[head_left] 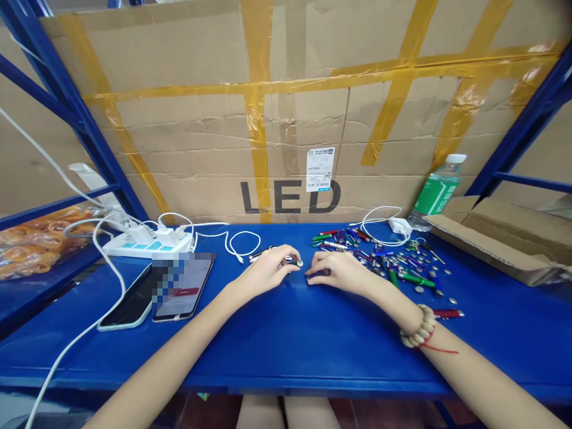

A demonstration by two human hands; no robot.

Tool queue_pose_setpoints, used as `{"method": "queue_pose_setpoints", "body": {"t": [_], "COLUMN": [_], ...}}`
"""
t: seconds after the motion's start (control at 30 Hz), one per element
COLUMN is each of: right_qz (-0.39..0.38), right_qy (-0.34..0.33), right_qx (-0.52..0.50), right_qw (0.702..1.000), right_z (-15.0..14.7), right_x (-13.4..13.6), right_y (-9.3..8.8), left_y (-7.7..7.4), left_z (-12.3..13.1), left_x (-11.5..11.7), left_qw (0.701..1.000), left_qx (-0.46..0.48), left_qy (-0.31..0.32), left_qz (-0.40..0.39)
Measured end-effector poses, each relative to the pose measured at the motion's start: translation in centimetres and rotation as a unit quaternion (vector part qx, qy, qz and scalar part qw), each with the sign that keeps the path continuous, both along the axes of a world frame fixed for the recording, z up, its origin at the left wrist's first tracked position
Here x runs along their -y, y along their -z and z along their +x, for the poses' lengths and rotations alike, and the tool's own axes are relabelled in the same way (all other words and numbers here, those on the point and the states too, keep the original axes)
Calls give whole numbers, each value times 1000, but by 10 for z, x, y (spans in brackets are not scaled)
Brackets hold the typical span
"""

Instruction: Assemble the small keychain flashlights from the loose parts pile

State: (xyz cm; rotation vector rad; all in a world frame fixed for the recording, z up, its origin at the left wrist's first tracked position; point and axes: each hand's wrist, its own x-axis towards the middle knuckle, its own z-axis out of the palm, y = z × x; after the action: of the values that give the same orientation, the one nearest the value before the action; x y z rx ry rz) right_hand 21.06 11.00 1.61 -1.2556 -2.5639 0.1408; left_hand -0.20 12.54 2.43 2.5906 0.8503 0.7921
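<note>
My left hand is closed in a pinch on a small green metal tube with a silver end, which looks like a mini flashlight body. A short gap to its right, my right hand is closed too, thumb and fingers together around a small dark piece that is mostly hidden. Behind the left hand lies a dark, shiny pen-like piece, partly covered. Close by the right hand spreads a pile of small red, green, blue and purple metal tubes mixed with silver button-like discs.
A red tube lies beside my right wrist. Two phones and a white power strip with cables are at left. At right stand a green-labelled bottle and an open cardboard box. A large carton backs the blue table.
</note>
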Motion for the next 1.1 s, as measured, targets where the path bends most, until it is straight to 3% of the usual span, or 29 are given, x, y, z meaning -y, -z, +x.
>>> {"method": "queue_pose_setpoints", "body": {"t": [0.17,0.33,0.47,0.57,0.67,0.93,1.0,1.1], "right_qz": [-20,5,65,79,74,17,31,63], "right_qy": [-11,39,57,23,-17,-41,7,193], "right_qx": [-30,-82,-229,-321,-322,-269,-261,-201], "right_qw": [999,996,970,944,944,962,965,958], "right_z": [-2,0,-4,-10,-14,-14,-4,26], "right_x": [-2,-4,-2,1,4,5,1,-7], "right_y": [6,3,-1,-3,-1,-4,-10,-19], "left_y": [2,9,13,13,13,15,15,16], "left_z": [1,1,1,2,3,4,5,8], "left_x": [5,4,4,6,8,7,7,6], "left_qw": [998,986,984,985,987,992,992,991], "left_qx": [-28,-72,-82,-84,-72,-42,-37,-42], "left_qy": [-31,-37,-38,-42,-42,-39,-42,-42], "left_qz": [56,145,153,144,135,113,114,122]}}
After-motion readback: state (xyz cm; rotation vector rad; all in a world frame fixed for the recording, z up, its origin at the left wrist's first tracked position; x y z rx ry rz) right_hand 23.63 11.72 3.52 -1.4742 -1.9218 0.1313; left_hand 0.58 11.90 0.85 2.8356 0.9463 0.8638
